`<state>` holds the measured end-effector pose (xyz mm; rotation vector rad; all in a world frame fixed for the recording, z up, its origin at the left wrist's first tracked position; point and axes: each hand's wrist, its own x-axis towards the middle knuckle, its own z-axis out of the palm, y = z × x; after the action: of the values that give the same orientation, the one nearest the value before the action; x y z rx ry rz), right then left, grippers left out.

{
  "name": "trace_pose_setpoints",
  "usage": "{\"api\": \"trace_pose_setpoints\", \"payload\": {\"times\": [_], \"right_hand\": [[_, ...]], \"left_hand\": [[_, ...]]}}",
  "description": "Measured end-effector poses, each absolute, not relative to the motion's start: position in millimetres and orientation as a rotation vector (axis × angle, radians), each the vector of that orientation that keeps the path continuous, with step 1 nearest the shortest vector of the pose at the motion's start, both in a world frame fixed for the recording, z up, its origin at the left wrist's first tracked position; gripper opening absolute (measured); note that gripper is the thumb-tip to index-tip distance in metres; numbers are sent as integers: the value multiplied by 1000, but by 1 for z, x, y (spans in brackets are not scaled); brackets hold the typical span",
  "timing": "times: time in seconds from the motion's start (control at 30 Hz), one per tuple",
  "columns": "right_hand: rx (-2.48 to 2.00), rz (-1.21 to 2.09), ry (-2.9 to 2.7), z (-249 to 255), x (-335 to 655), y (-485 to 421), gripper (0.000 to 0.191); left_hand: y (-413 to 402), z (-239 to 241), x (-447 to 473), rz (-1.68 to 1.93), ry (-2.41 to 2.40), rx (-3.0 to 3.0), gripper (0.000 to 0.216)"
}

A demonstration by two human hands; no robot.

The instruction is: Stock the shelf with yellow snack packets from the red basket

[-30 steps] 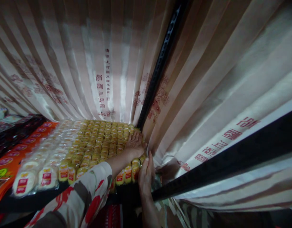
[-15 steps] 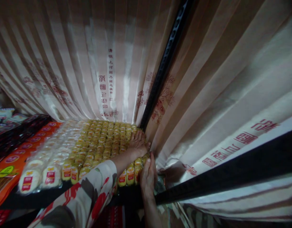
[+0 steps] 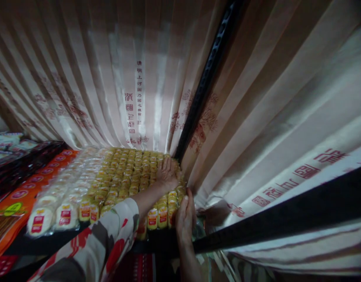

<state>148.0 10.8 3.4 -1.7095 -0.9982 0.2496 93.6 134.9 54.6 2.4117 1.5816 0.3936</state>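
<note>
Rows of small yellow wrapped packets with red and white labels stand closely packed on a dark shelf. My left hand lies flat on top of them near the back right corner, its fingers stretched out. At the right side of the block, my right hand stands upright, its palm against the end packets and its fingers pointing away from me. Neither hand is wrapped round a packet. To the left of the yellow ones lie white wrapped packets in clear film.
Orange packages and dark packages lie farther left on the shelf. A pleated cream curtain with red print hangs behind and to the right. A black upright post rises at the back right corner. A black bar runs along the right.
My left hand has slid slightly to the left and back over the packets. My right hand stays at the right side. The view has shifted slightly.
</note>
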Motion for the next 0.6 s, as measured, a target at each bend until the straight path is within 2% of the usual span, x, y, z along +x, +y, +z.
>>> {"api": "trace_pose_setpoints", "payload": {"times": [0.3,0.5,0.6], "right_hand": [[-1687,299,-997,5,148,11,59],[-1695,308,-996,6,147,10,61],[-1686,299,-1004,5,148,9,61]], "left_hand": [[153,29,80,303,1686,2389,57],[157,43,78,437,1719,2407,59],[164,48,76,370,1763,2359,60]]}}
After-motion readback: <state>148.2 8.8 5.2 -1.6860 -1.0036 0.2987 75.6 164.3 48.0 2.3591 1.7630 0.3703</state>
